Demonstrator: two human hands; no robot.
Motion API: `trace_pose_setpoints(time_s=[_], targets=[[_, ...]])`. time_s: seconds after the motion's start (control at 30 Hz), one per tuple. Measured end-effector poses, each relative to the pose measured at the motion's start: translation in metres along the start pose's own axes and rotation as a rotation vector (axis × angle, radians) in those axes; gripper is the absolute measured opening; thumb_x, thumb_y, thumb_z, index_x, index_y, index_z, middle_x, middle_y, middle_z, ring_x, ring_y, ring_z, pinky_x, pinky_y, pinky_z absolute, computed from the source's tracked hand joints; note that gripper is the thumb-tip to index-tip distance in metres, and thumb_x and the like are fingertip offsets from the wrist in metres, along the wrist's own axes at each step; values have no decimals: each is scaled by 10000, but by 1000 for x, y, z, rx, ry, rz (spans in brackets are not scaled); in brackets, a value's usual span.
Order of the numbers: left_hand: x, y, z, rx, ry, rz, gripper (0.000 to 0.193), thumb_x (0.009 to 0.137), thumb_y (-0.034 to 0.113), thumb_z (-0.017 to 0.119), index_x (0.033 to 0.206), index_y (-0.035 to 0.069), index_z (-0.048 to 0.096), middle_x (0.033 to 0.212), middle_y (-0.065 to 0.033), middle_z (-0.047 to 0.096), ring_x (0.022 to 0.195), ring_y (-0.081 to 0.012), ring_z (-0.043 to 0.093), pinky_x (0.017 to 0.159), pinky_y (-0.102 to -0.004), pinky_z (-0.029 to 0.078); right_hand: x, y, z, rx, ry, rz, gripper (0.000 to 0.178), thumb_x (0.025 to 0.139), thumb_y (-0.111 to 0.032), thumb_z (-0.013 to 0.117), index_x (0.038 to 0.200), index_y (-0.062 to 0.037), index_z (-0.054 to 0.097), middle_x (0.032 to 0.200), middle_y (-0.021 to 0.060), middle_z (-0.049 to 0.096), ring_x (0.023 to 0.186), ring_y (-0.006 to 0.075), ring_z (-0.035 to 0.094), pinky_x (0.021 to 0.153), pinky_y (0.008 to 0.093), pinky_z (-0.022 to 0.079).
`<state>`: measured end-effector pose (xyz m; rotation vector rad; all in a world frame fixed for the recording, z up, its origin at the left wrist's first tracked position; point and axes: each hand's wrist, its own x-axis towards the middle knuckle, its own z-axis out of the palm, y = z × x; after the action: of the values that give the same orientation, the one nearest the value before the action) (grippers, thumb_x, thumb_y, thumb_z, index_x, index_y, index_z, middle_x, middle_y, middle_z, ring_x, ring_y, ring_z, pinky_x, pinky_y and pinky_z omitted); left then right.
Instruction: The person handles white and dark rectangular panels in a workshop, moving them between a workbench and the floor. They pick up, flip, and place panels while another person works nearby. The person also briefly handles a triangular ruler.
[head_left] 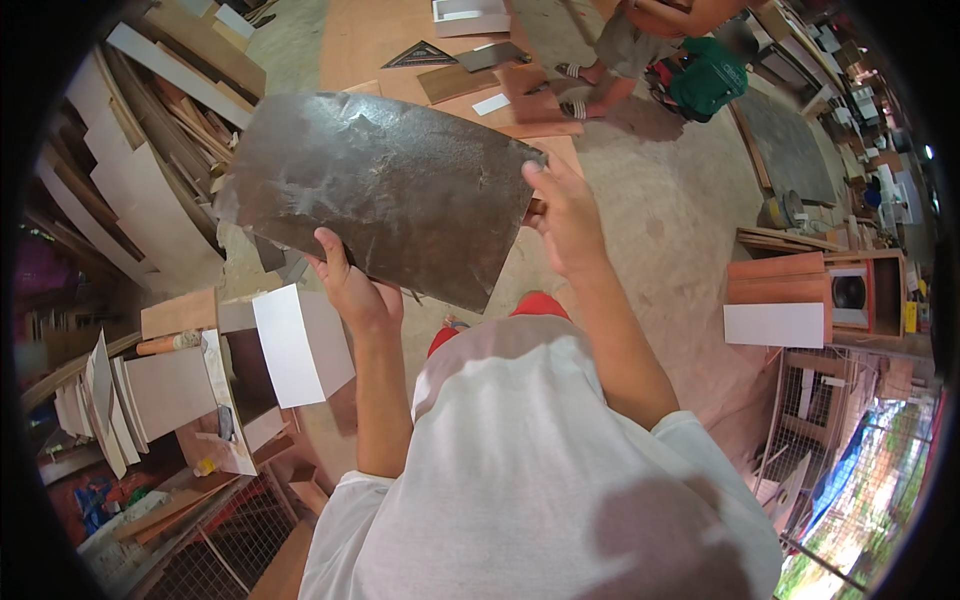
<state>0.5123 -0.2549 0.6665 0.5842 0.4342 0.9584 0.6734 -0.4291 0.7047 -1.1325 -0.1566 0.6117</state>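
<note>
A large dark brown board [380, 190], glossy and scuffed on its upper face, is held up in front of me. My left hand [355, 290] grips its near edge, thumb on top and the other fingers mostly hidden underneath. At the board's right end, my right hand [562, 212] pinches the corner, thumb above and fingers curled below. The board tilts and covers part of the worktable [360, 45] behind it. Lying on that table are a black triangular set square [418, 55], a brown wooden panel [450, 84] and a small white piece [491, 104].
Boards and offcuts [150, 190] lean in a stack at the left. Nearer on that side stands a white-faced box [290, 345]. Two other people are at the upper right, one in a green shirt [712, 78]. A wooden cabinet [775, 285] stands at the right, above wire mesh [800, 400].
</note>
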Motion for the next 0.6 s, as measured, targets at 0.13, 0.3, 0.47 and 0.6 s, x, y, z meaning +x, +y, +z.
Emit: trace_pose_setpoints(time_s=[0.13,0.3,0.47,0.6], targets=[[12,-2,-14,-15,29,-2,512,1111,341,548,1564,171,379,1498,-56,525,1356,-267,535,1141,-467,487,1,-2,-35,-97,146,-118,458,1011,-17,620,1457,54,539,1220,184,704,1028,209,736,908,309,613],[13,-5,-16,-24,75,-18,510,1106,314,566,1556,159,384,1489,-74,536,1335,-272,552,1129,-454,489,-16,-17,-45,-441,225,-164,461,964,4,706,1407,72,598,1133,196,748,936,208,750,827,312,634],[16,-10,-13,60,233,-90,502,1118,237,539,1571,114,359,1504,-116,520,1342,-284,552,1132,-458,483,-24,-14,-35,-990,17,-274,556,836,3,817,1371,-49,676,999,126,756,856,189,712,724,319,584],[14,-17,-27,109,288,-203,454,1112,96,486,1553,57,386,1482,-148,544,1333,-309,568,1127,-466,492,-24,-12,-8,-1435,-376,-674,664,755,-30,822,1383,-200,685,1168,112,686,1133,297,637,1027,464,491]])
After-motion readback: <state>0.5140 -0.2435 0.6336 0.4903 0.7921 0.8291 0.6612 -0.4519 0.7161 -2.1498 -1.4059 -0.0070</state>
